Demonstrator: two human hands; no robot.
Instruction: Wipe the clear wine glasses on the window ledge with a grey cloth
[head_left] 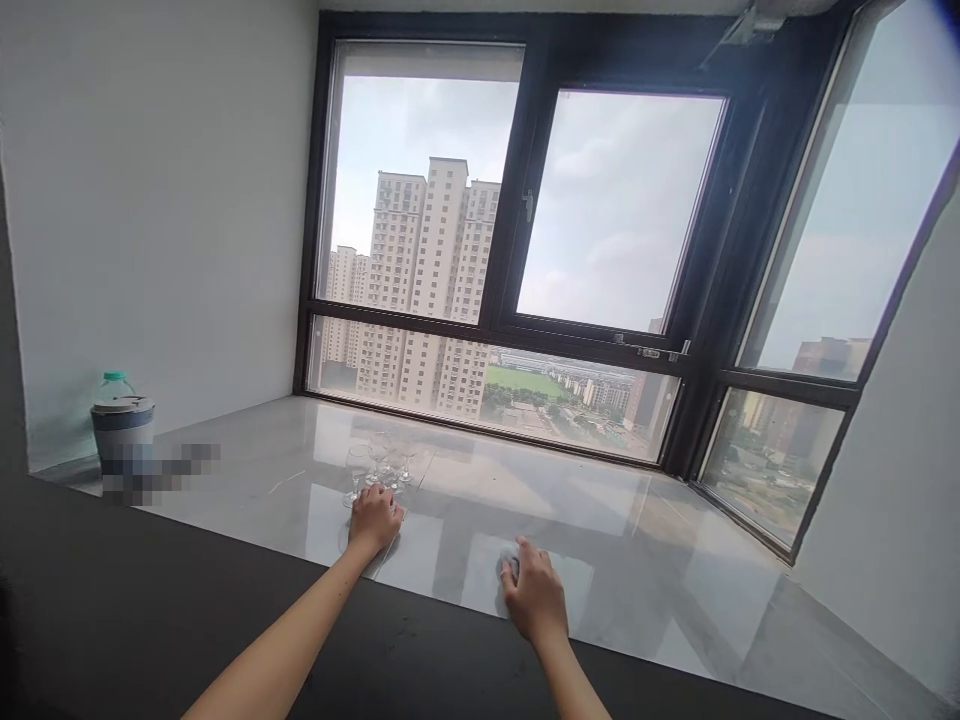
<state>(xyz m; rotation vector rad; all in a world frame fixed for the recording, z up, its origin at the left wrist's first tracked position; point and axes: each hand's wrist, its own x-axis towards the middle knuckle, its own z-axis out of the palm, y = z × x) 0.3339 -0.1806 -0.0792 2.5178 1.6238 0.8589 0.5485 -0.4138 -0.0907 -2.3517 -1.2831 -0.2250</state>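
Observation:
Several clear stemmed glasses (pixel 379 458) stand close together on the glossy grey window sill (pixel 450 560). Just in front of them is my left hand (pixel 376 518), its fingers curled down near the sill. Whatever lies under those fingers is hidden, and I cannot tell whether they grip a glass. Farther right, my right hand (pixel 535 592) is closed over a small grey bundle that looks like a cloth (pixel 511 556), resting at the sill's surface. Most of that bundle is covered by the hand.
At the far left of the sill stand a lidded paper cup (pixel 124 422) and a bottle with a green cap (pixel 114 378). Dark-framed windows (pixel 510 330) rise behind the sill, with tall buildings outside. The sill's front edge drops to a dark wall (pixel 420 650).

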